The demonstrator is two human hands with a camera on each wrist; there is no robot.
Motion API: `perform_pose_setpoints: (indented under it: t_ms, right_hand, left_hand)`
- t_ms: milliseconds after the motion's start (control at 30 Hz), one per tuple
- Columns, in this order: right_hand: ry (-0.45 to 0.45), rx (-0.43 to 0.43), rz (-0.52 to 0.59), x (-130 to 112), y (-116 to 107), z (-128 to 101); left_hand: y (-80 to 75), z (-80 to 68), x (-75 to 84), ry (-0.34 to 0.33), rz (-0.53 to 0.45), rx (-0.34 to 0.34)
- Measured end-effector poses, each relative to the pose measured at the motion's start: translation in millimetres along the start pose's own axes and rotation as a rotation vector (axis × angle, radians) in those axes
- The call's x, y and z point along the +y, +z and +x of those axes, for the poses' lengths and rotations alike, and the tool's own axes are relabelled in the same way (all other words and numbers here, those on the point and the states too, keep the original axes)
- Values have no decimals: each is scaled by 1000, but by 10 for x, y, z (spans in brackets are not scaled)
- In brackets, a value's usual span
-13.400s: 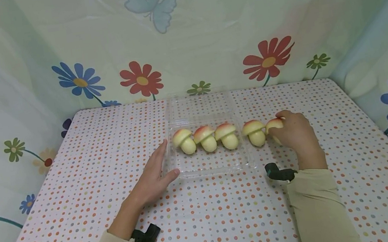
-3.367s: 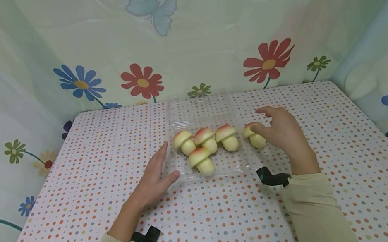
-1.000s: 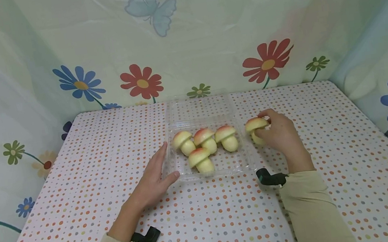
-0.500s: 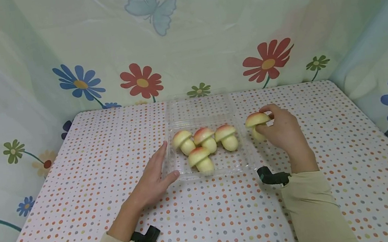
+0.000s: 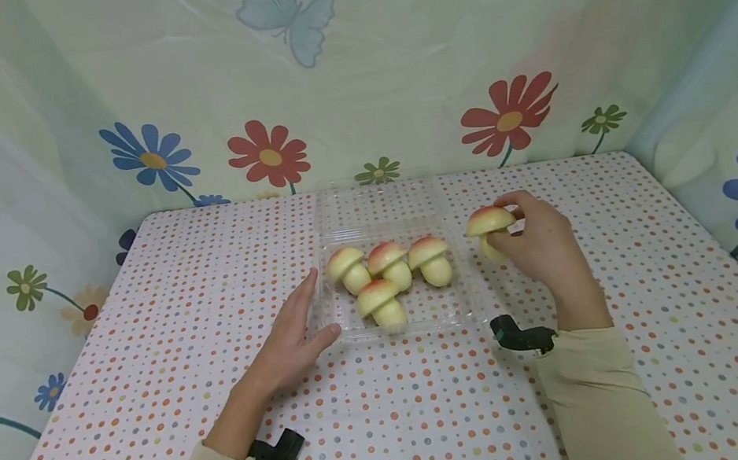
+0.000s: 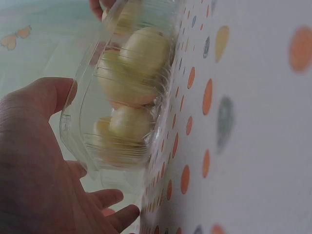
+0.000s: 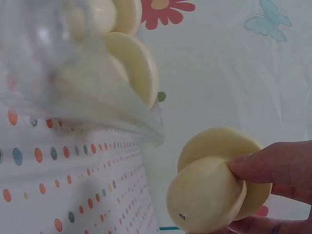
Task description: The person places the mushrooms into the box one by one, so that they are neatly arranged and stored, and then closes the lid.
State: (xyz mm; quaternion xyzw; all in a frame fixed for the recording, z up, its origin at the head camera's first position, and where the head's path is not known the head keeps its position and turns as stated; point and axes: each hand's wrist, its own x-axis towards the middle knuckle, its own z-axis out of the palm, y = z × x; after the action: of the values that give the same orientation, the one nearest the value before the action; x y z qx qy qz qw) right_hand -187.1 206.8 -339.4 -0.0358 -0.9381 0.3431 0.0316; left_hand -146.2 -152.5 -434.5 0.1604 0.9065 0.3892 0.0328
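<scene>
- The left hand [image 5: 292, 337] lay flat with straight fingers and the thumb spread to the side.
- The right hand [image 5: 538, 240] was raised, its fingers [image 7: 270, 163] and thumb curled in a pinch.
- Both forearms wore beige sleeves.

Bare hands [image 5: 534, 245], beige long sleeves [image 5: 597, 394], black wrist-mounted cameras [image 5: 275, 451] at both cuffs

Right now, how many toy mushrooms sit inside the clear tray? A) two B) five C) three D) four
D: four toy mushrooms lie in the clear tray, three in a row and one in front; a fifth mushroom is held by the right hand outside it.
</scene>
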Motion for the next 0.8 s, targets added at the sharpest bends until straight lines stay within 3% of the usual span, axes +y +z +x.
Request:
perform_pose_setpoints:
  t_ms: [800]
  right_hand:
    - [-120,-6,18,-164,-118,-132]
  left_hand:
    - [3,-3,-9,0,17,-3]
